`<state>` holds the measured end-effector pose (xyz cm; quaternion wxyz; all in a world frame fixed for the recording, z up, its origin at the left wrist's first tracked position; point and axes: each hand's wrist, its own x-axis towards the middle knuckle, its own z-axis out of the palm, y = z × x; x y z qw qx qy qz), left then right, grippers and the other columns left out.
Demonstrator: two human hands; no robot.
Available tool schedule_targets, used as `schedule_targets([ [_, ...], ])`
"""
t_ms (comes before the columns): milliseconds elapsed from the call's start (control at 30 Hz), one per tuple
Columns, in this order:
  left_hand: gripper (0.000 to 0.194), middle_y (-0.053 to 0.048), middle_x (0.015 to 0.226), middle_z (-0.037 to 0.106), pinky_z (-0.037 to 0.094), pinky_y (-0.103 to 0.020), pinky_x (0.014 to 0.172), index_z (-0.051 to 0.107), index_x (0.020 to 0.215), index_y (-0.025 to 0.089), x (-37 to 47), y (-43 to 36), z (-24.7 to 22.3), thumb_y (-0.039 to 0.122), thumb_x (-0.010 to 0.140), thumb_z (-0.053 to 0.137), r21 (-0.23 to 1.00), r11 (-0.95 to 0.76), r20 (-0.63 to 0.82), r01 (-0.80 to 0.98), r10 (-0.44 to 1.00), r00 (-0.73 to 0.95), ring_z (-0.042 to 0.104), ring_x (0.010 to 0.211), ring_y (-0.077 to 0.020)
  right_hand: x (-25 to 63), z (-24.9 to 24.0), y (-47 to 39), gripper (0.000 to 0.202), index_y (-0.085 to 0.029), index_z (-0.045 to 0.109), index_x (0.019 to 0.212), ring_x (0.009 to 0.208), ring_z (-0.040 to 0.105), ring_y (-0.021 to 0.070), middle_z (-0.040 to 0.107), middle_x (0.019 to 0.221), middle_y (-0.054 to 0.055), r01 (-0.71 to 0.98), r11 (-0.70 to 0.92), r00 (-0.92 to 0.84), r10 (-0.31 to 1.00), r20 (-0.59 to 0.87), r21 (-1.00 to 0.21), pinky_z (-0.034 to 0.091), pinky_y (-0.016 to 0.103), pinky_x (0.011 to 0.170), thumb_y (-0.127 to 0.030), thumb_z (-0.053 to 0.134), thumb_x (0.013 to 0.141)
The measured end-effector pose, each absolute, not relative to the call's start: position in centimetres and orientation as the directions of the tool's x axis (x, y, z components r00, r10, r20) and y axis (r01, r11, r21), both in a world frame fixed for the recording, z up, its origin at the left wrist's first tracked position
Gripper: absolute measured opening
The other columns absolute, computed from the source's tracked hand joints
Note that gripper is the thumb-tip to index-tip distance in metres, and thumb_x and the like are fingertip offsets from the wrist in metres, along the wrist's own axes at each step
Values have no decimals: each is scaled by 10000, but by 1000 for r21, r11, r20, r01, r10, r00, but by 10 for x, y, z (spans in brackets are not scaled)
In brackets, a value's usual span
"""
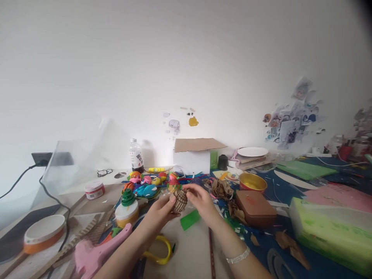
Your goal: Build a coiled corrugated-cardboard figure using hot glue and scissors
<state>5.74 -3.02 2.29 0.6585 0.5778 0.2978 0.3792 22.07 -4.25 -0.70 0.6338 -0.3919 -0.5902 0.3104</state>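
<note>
My left hand (161, 209) holds a small rounded craft piece of brown corrugated paper (180, 202), with thumb and fingers closed round its lower left side. The fingers of my right hand (201, 200) are bent and pinch at the upper right of the same piece. A red, orange and green ridged paper piece (173, 180) shows just above it; whether the two touch I cannot tell. Below the hands lie a green strip (190, 220) and yellow-handled scissors (164, 259), whose blades are hidden. A pink glue gun (95, 252) rests beside my left forearm.
Several colourful paper pieces (147, 190) sit behind the hands, before a white box (192, 162). On the left are a white-lidded tub (127, 212) and a drink bottle (135, 157). A brown tin (255, 209), crumpled paper (221, 188) and a tissue pack (325, 232) lie right.
</note>
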Motion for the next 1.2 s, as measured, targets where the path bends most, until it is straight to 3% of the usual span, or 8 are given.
schedule_targets([
  [233, 518, -96, 1043, 650, 490, -274, 715, 618, 1120, 166, 51, -23, 13, 494, 721, 648, 992, -46, 103, -114, 819, 564, 575, 892, -212, 215, -5, -45, 148, -197, 564, 780, 791, 580, 180, 603, 811, 29, 105, 530, 179, 822, 540, -841, 468, 287, 716, -344, 573, 785],
  [467, 494, -80, 1069, 659, 489, -271, 749, 611, 1135, 189, 48, -22, 9, 450, 720, 670, 991, -37, 105, -127, 805, 583, 585, 949, -228, 213, -7, -45, 94, -194, 565, 755, 772, 570, 170, 586, 786, 17, 141, 527, 184, 818, 545, -838, 458, 268, 691, -282, 548, 786],
  [667, 457, -78, 1119, 648, 453, -300, 872, 569, 1198, 200, 47, -23, 8, 402, 790, 615, 982, -38, 144, -182, 777, 612, 578, 1019, -220, 211, -6, -47, 88, -197, 552, 754, 760, 550, 166, 571, 775, 13, 148, 517, 204, 818, 538, -843, 447, 258, 666, -277, 539, 788],
  [1200, 466, -81, 1143, 648, 449, -331, 899, 586, 1184, 208, 46, -28, 17, 416, 770, 632, 982, -30, 143, -188, 765, 627, 591, 1026, -239, 208, -1, -50, 76, -198, 530, 729, 772, 543, 165, 556, 786, 17, 181, 518, 204, 812, 547, -836, 443, 261, 672, -258, 530, 776],
])
